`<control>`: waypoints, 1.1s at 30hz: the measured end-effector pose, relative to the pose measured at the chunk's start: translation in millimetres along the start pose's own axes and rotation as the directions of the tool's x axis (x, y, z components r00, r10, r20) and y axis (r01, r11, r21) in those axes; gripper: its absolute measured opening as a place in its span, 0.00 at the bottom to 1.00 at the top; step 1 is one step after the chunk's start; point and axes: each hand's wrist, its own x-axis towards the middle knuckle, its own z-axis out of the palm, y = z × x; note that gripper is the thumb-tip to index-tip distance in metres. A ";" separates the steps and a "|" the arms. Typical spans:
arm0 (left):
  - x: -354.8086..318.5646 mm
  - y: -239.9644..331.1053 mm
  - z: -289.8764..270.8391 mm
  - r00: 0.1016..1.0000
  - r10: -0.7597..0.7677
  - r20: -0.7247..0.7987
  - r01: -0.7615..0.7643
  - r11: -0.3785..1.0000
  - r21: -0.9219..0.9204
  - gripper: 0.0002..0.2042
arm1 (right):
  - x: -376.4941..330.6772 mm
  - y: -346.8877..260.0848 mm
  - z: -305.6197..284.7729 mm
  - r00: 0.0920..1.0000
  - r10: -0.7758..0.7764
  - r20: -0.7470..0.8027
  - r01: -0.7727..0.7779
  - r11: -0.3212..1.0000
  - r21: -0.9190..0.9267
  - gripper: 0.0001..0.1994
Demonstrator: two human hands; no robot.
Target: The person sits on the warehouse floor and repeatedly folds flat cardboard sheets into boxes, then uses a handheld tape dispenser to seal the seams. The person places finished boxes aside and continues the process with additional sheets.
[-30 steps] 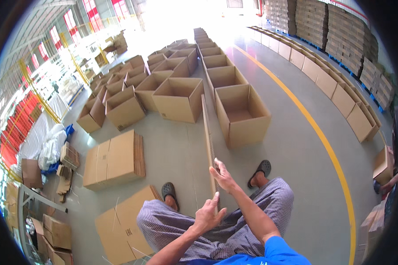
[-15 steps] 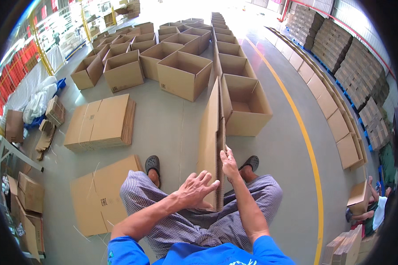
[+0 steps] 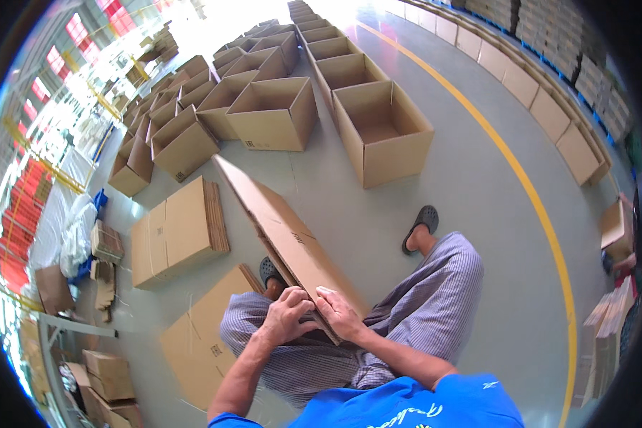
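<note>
A folded-flat brown cardboard box (image 3: pixel 289 232) stands on edge between my knees, slanting from far left to near right. Its layers part slightly along the upper edge. My left hand (image 3: pixel 285 317) is closed over the near end of that edge, fingers curled on the left face. Beside it, my right hand (image 3: pixel 339 314) grips the same end, its fingers against the right face. My fingertips on the inner side are partly hidden by the cardboard.
Left of me lie a tied stack of flat boxes (image 3: pixel 175 232) and another flat stack (image 3: pixel 203 335). Ahead, opened boxes stand in groups, the nearest being an open box (image 3: pixel 389 153). A yellow floor line (image 3: pixel 510 150) curves along the right. Another person's sleeve (image 3: pixel 624 267) shows at the far right.
The folded box has swung so its far end points left. My left hand has closed on its near edge, and my right hand has moved nearer to me along it. The view has turned.
</note>
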 end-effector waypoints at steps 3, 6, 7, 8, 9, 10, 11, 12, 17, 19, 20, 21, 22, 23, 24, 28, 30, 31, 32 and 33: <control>-12.8 14.4 0.1 0.995 -0.090 0.040 0.088 0.995 0.041 0.24 | -12.1 1.4 -1.2 1.000 0.018 -0.008 -0.018 0.999 0.050 0.25; -20.6 21.0 3.5 0.981 -0.165 0.100 0.151 0.979 0.135 0.27 | -16.7 5.0 5.2 1.000 -0.011 -0.017 0.013 0.994 0.106 0.24; -21.9 23.5 5.2 0.976 -0.185 0.117 0.165 0.973 0.162 0.28 | -21.4 6.1 7.7 1.000 -0.024 -0.014 0.025 0.997 0.073 0.24; -23.5 24.3 5.9 0.967 -0.215 0.137 0.190 0.966 0.173 0.29 | -24.2 4.4 11.0 0.999 -0.043 -0.009 0.044 0.998 0.039 0.23; -25.2 24.6 7.5 0.957 -0.245 0.156 0.215 0.959 0.185 0.30 | -26.0 3.4 12.7 0.998 -0.062 -0.003 0.062 0.998 0.006 0.23; -26.3 24.3 9.6 0.946 -0.274 0.175 0.239 0.951 0.196 0.31 | -25.3 3.9 11.6 0.998 -0.059 0.024 0.059 0.998 -0.013 0.24; -26.7 22.8 11.1 0.955 -0.254 0.156 0.228 0.960 0.165 0.31 | -21.3 2.1 9.9 0.997 -0.060 0.052 0.061 0.998 -0.030 0.24; -25.4 21.1 13.9 0.963 -0.233 0.138 0.215 0.967 0.135 0.30 | -16.1 0.4 8.3 0.995 -0.059 0.080 0.063 0.997 -0.047 0.25; 6.4 32.9 19.5 0.986 -0.114 0.122 0.104 0.991 0.089 0.31 | 63.6 -24.3 2.7 0.974 -0.171 0.148 0.201 0.955 -0.219 0.30; 19.5 41.0 24.6 0.988 -0.020 0.151 0.010 0.998 0.062 0.25 | 99.3 -42.9 -3.9 0.975 -0.134 0.176 0.191 0.912 -0.364 0.32; 26.5 49.0 28.7 0.986 -0.004 0.170 -0.008 0.997 0.073 0.23 | 115.9 -46.8 -8.7 0.979 -0.094 0.181 0.173 0.856 -0.488 0.33; 30.3 56.0 31.4 0.987 -0.001 0.163 -0.015 0.995 0.095 0.20 | 126.1 -56.3 -12.7 0.971 0.031 0.236 0.096 0.855 -0.509 0.34; 32.0 60.5 35.7 0.990 0.014 0.138 -0.032 0.991 0.128 0.18 | 132.4 -65.5 -16.4 0.972 0.023 0.234 0.116 0.821 -0.559 0.34; 30.4 61.4 39.8 0.990 -0.002 0.140 -0.019 0.989 0.150 0.18 | 137.1 -71.0 -21.1 0.973 0.016 0.232 0.132 0.783 -0.608 0.34; 28.3 63.2 44.1 0.990 -0.020 0.139 -0.004 0.985 0.170 0.18 | 140.5 -77.2 -29.0 0.973 0.011 0.232 0.148 0.741 -0.655 0.34; 22.2 79.5 56.8 0.991 -0.108 -0.073 0.120 0.975 0.185 0.16 | 161.7 -48.0 -101.4 0.995 0.008 -0.099 -0.078 0.683 -0.727 0.36; 13.8 80.5 58.6 0.982 -0.123 -0.145 0.152 0.967 0.206 0.16 | 161.8 -31.6 -149.1 0.970 -0.078 -0.230 -0.131 0.626 -0.769 0.40; 18.0 82.2 55.4 0.985 -0.084 -0.154 0.110 0.979 0.173 0.17 | 160.7 -7.3 -187.6 0.934 -0.164 -0.318 -0.163 0.595 -0.787 0.41; 21.4 82.4 53.3 0.985 -0.047 -0.166 0.070 0.988 0.137 0.17 | 155.7 21.4 -227.6 0.854 -0.375 -0.360 -0.107 0.551 -0.828 0.42; 14.8 73.2 48.2 0.991 -0.038 -0.126 0.055 0.989 0.134 0.19 | 147.4 19.1 -237.6 0.841 -0.284 -0.460 -0.217 0.602 -0.768 0.43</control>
